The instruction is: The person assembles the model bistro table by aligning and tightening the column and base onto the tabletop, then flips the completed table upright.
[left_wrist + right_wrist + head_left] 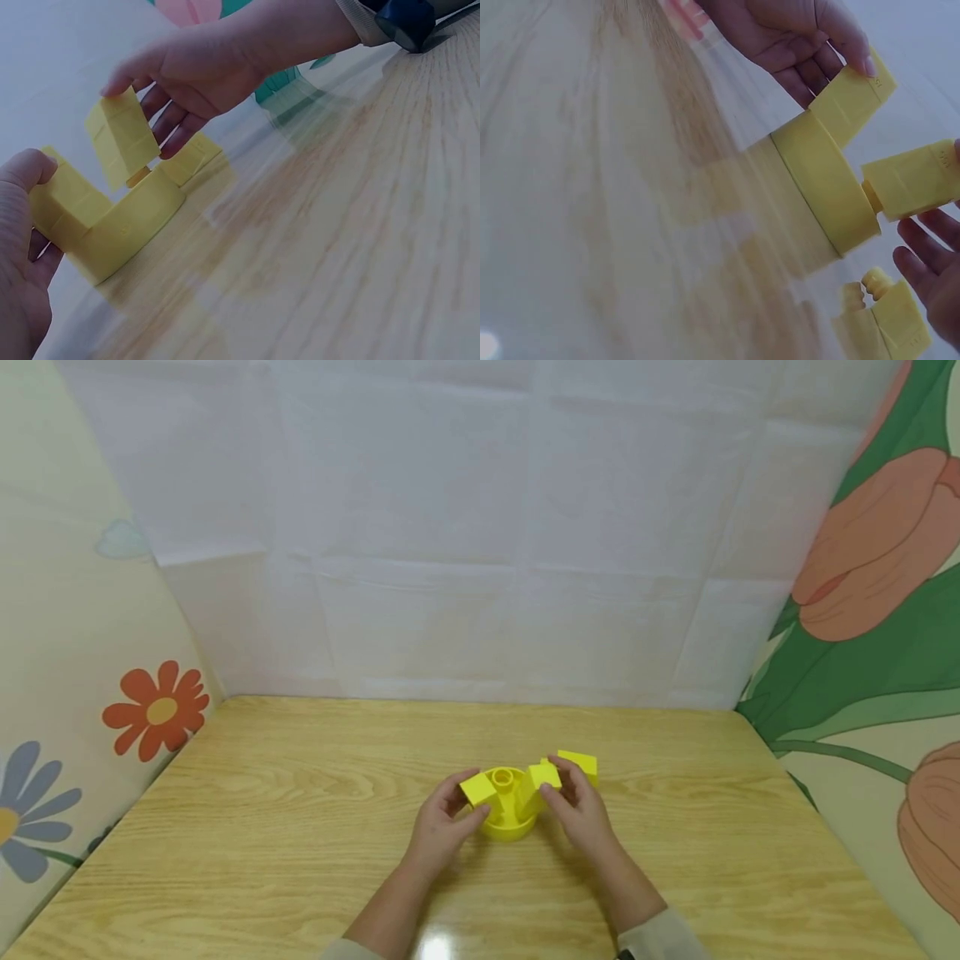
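On the table sits a shallow round yellow base [508, 833] with a raised ring-shaped socket inside it. My left hand [438, 831] grips a yellow block [478, 789] that leans outward at the left side of the base; its lower end is hidden behind the rim. Between thumb and fingers my right hand [588, 814] holds a second yellow block [538, 783], tilted over the base's right side. In the right wrist view this block's short peg [871, 196] points down at the rim; whether it sits in a socket I cannot tell.
Behind my right hand a third yellow block [577, 763] lies on the wooden table [300, 827], its knobbed pegs [876, 283] showing in the right wrist view. A white cloth [480, 543] hangs at the table's back edge. Flower-patterned sheets [885, 543] flank both sides.
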Motion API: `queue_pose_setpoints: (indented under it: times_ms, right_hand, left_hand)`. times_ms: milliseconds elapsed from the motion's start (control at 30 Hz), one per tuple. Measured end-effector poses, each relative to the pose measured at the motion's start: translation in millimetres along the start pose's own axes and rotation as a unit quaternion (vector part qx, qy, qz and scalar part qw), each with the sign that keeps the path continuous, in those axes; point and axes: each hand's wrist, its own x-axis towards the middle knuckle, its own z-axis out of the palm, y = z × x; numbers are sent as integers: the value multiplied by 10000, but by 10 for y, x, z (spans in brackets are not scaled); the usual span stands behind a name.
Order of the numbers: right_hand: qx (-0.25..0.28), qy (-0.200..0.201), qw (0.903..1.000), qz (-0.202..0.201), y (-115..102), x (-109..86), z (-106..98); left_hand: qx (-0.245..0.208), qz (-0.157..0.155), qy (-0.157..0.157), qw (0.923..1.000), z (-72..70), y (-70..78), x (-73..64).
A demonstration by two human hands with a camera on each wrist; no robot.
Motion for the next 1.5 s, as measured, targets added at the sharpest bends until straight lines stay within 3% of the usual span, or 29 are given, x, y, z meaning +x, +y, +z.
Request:
queue_pose_setpoints:
  times_ms: [200,267,433,733,833,1133,1333,1500]
  right_hand:
    - [62,233,9994,230,-10,-16,23]
    - [35,232,9996,142,-8,-35,13]
    - [-60,163,9998,21,14,-83,-24]
    - [-439,-221,9984,270,28,-95,-8]
    - [-507,-185,9984,191,16,-93,16]
    - [-349,-123,9988,309,-17,-94,99]
    - [74,-249,9997,-43,-8,-120,47]
    - [174,-355,9992,-85,-17,-134,12]
  left_hand:
    - [-63,-38,-25,10000,-17,-13,26]
    - [-82,-32,-66,9999,-24,-13,30]
    - [-100,-13,-117,9999,-46,-26,43]
    - [-118,11,-180,9998,-59,-47,52]
    - [-122,24,-176,9998,-59,-55,54]
    - [-163,19,-167,9997,-52,-53,51]
    - [-188,-6,-149,9997,-52,-54,50]
    - [-157,-13,-144,9998,-55,-56,51]
